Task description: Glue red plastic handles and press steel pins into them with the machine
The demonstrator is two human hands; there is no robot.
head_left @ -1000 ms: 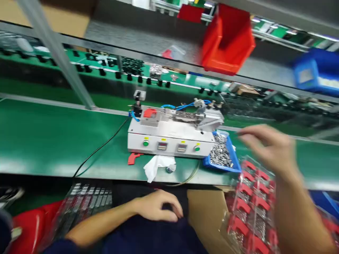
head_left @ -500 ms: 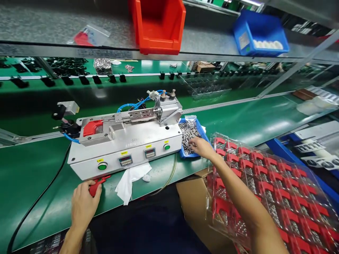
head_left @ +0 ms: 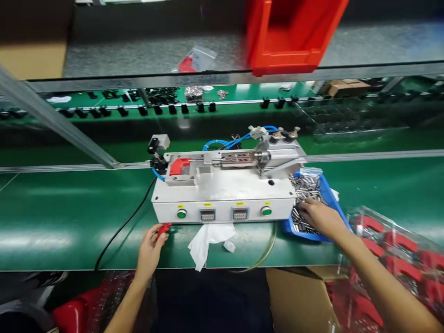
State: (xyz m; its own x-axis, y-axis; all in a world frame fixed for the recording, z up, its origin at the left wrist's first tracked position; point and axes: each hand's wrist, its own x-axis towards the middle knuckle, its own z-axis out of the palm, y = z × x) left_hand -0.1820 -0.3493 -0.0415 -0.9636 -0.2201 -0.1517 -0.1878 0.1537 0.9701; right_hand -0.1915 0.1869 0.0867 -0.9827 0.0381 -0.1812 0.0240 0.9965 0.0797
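My left hand [head_left: 150, 247] is closed on a small red plastic part [head_left: 163, 228] lying on the green belt just in front of the white machine [head_left: 225, 196]. My right hand [head_left: 321, 216] rests in the blue tray [head_left: 333, 199] of small metal pins [head_left: 305, 187] at the machine's right end, fingers curled among the pins. Another red part [head_left: 179, 165] sits in the fixture on top of the machine.
A crumpled white tissue [head_left: 208, 238] lies in front of the machine. A clear tray of red parts [head_left: 391, 249] stands at the right over a cardboard box [head_left: 298, 300]. A black cable [head_left: 121, 226] crosses the green belt [head_left: 69, 208]. A red bin [head_left: 287, 32] sits on the shelf above.
My left hand came up from my lap to the belt and took hold of the red part. My right hand dropped into the pin tray. The view swung about.
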